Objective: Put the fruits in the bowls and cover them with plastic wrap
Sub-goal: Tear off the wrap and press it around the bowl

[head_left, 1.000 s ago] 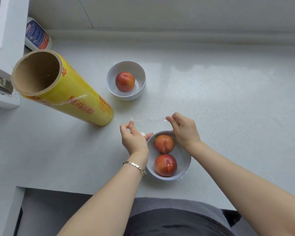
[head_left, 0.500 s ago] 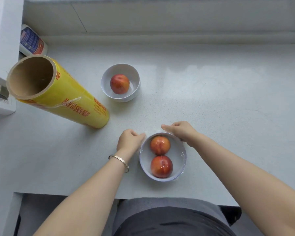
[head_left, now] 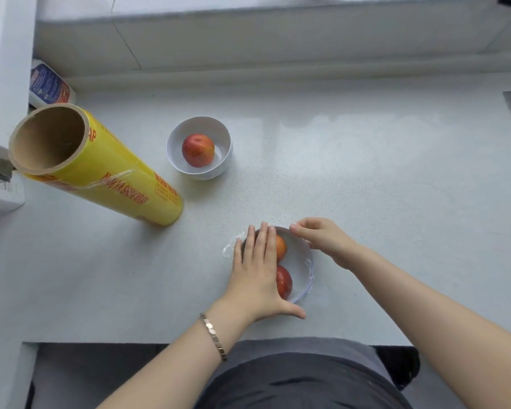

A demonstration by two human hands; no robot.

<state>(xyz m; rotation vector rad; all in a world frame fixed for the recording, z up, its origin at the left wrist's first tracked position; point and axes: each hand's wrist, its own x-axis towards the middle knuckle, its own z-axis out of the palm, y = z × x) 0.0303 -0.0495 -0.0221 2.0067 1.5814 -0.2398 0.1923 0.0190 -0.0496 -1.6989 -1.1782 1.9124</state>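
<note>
A white bowl near the counter's front edge holds two red-orange fruits, with clear plastic wrap stretched over it and bunched at its left rim. My left hand lies flat on the wrap over the bowl's left half, fingers straight. My right hand touches the bowl's far right rim with curled fingers, seemingly pinching the wrap's edge. A second white bowl farther back holds one fruit and is uncovered.
A large yellow roll of plastic wrap lies on the white counter at the left, a loose flap on it. A blue and red container stands behind it by a white wall ledge. The counter's front edge is just below the near bowl.
The wrap was lowered from the air onto the near bowl. My left hand moved from the bowl's left side onto its top, flat. My right hand stays at the far rim.
</note>
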